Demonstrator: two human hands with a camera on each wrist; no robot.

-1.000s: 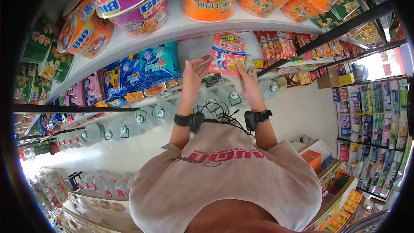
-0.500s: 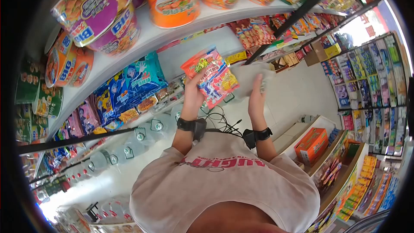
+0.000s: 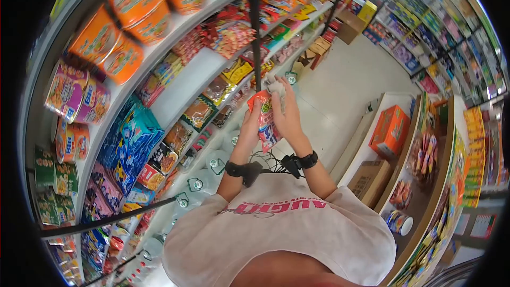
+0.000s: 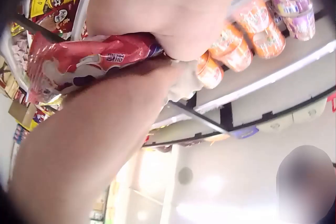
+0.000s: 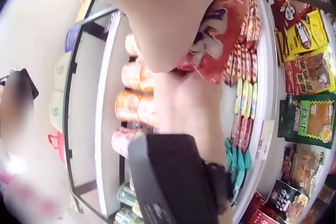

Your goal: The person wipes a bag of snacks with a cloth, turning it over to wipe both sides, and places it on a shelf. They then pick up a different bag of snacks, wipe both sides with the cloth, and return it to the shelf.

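Observation:
In the head view my left hand [image 3: 251, 128] grips a pink-and-red snack packet [image 3: 267, 122] with printed cartoon figures. The packet stands roughly upright, seen edge-on between both hands. My right hand [image 3: 287, 119] lies along its other side, fingers extended, with a pale grey cloth [image 3: 275, 86] at the fingers near the packet's top. The left wrist view shows the packet [image 4: 100, 56] between the two hands, with the cloth [image 4: 184, 81] bunched beyond them. From the right wrist, the packet [image 5: 226, 29] shows past the palm, while the cloth is hidden.
Shelves on the left carry orange noodle tubs [image 3: 127, 58], blue snack bags [image 3: 127, 138] and a bare white shelf section [image 3: 183, 82]. Large water bottles [image 3: 204, 172] line the floor below. At right a counter holds an orange box [image 3: 392, 130] and a cardboard box [image 3: 366, 180].
The head view has turned rightward along the shelves. The packet moved from the shelf gap toward the body and turned edge-on. The right hand with the cloth swung away, then came back against the packet.

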